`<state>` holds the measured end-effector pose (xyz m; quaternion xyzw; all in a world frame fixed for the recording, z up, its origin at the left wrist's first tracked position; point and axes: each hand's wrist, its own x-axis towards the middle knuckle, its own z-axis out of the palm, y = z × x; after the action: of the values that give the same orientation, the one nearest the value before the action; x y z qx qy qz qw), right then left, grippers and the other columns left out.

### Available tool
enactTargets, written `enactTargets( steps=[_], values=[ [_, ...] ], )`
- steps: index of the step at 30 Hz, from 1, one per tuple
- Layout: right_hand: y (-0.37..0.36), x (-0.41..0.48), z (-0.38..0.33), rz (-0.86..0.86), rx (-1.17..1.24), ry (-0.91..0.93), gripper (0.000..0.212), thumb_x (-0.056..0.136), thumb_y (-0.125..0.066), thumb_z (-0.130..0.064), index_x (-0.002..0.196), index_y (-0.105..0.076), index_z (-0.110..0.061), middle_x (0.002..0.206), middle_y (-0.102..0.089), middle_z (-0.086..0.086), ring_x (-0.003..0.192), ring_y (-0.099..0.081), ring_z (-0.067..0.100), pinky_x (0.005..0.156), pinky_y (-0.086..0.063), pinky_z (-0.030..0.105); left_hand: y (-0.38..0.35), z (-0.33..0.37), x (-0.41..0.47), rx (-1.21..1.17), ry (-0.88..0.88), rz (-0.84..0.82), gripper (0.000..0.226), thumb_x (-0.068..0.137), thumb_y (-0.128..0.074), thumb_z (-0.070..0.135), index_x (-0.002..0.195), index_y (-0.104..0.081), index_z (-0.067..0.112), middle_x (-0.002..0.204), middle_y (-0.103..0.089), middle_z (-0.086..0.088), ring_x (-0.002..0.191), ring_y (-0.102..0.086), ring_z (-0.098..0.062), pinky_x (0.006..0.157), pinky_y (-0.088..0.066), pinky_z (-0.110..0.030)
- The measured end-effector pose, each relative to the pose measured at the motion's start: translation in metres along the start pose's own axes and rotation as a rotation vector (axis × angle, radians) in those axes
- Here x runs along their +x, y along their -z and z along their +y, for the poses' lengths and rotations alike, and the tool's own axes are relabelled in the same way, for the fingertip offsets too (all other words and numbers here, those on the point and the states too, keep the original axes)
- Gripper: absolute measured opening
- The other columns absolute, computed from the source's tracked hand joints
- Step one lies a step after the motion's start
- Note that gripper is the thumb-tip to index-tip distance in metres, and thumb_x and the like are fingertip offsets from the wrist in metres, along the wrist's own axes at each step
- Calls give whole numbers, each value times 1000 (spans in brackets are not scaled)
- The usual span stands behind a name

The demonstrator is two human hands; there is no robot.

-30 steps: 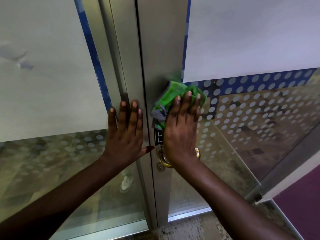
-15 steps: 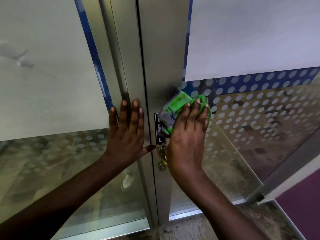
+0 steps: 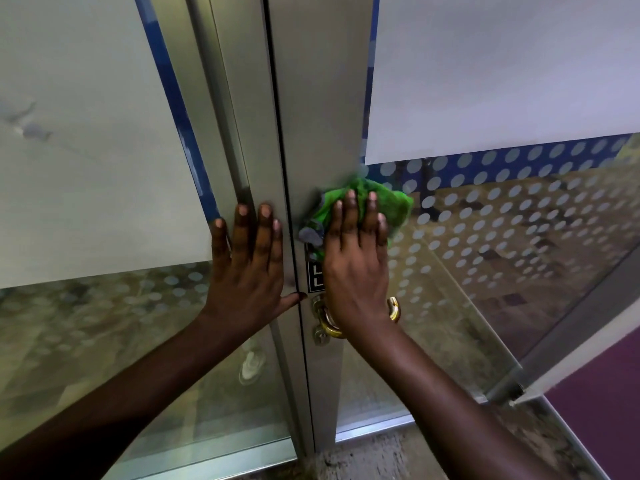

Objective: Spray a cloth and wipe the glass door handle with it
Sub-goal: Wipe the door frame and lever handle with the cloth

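Note:
A green and grey cloth (image 3: 388, 202) is pressed flat against the right door's metal stile and glass by my right hand (image 3: 356, 261), palm down, fingers spread over it. The brass door handle (image 3: 393, 309) sits just below, mostly hidden under my right wrist; its curved base (image 3: 327, 325) and a keyhole show at the left. My left hand (image 3: 249, 271) lies flat and open on the left door's frame, fingers up, holding nothing. No spray bottle is in view.
Two glass doors with frosted panels, blue strips and dot patterns meet at a metal stile (image 3: 311, 98). The right door (image 3: 519, 237) stands slightly ajar. A black label (image 3: 314, 277) is beside my right hand. Stone floor (image 3: 374, 459) and purple carpet (image 3: 606, 410) lie below.
My right hand slid the cloth down toward the handle, then back up the stile, uncovering the handle's right end again. My left hand stayed put.

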<state>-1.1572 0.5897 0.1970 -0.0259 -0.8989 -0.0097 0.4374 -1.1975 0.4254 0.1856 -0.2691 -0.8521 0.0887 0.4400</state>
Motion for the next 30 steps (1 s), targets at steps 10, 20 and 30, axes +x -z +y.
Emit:
enactTargets(
  steps=[10,20,30],
  values=[
    [35,-53,-1,-5,433,-356,63,83,-47,5,142,-26,8,150,-24,35,139,-25,46,106,-38,54,-3,-1,-2,12,-8,-8,138,68,-61,82,155,1,-4,162,20,-22,149,19,-44,119,11,-62],
    [57,-70,30,-101,813,-755,27,73,-55,-25,100,-54,-27,86,-63,-11,79,-58,2,60,-40,23,3,-1,-17,-29,-27,-90,141,61,-58,86,155,0,-1,163,19,-21,149,19,-45,121,11,-55],
    [39,-61,54,35,1401,-1286,38,86,-45,11,120,-55,-4,118,-62,25,102,-64,37,85,-53,44,-5,15,-40,-32,-52,-198,152,51,-69,84,154,-2,-6,163,17,-24,150,16,-45,123,8,-54]
  ],
)
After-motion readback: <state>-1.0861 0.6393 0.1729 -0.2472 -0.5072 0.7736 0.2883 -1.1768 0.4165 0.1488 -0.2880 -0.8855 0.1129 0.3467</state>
